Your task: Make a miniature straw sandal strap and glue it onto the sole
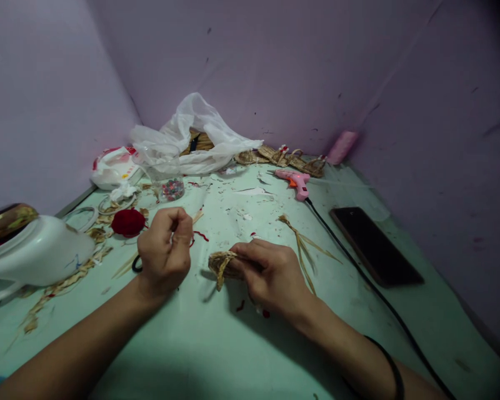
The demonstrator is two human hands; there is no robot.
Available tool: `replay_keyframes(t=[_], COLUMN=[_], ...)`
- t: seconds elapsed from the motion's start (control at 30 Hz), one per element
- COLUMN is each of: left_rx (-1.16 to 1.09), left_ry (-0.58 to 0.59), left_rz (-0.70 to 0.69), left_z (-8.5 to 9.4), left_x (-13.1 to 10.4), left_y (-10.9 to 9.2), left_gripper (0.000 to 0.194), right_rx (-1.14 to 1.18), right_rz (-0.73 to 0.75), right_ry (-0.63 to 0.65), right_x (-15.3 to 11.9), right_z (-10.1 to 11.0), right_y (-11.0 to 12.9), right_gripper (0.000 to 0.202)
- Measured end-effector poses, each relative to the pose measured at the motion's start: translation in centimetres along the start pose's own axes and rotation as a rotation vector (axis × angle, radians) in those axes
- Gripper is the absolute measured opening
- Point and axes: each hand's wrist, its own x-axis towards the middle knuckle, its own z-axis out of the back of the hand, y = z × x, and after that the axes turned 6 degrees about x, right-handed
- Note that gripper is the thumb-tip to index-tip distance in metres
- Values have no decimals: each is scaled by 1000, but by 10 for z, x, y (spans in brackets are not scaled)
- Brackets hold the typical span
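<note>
Near the middle of the table, my right hand (270,272) pinches a small woven straw piece (224,264) between thumb and fingers; its looped end points left. My left hand (165,244) is curled closed to the left of that piece, apart from it. What its fingers hold, if anything, is too small to make out. A red yarn ball (128,222) lies left of my left hand. Dry straw strips (302,244) lie to the right of my right hand. A pink glue gun (294,182) rests farther back.
A dark phone (375,244) lies at the right beside the black cord (358,269). Finished woven pieces (281,157) and a white plastic bag (195,133) are at the back. A clear bead container (172,189) and a white pitcher (45,250) stand left.
</note>
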Motion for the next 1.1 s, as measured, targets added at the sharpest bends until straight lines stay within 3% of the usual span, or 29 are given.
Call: replay_keyframes(t=[0.13, 0.23, 0.3, 0.37, 0.57, 0.97, 1.1], left_rx=[96, -133, -270, -313, -286, -445, -430], left_ry=[245, 480, 691, 827, 767, 741, 671], left_rz=[33, -20, -50, -69, 109, 309, 436], left_z=[4, 8, 10, 11, 5, -3, -4], left_x=[10, 14, 15, 14, 6, -1, -1], left_y=[7, 2, -3, -8, -13, -9, -12], left_gripper=[25, 29, 28, 27, 16, 16, 15], right_rx=[175, 355, 487, 576, 545, 553, 512], right_rz=[-147, -239, -296, -362, -477, -526, -460], right_ry=[57, 155, 209, 240, 232, 214, 76], right_x=[1, 5, 9, 12, 19, 20, 22], right_z=[0, 4, 9, 15, 31, 28, 33], right_y=[-10, -14, -13, -11, -12, -21, -29], right_gripper=[31, 40, 38, 32, 10, 13, 19])
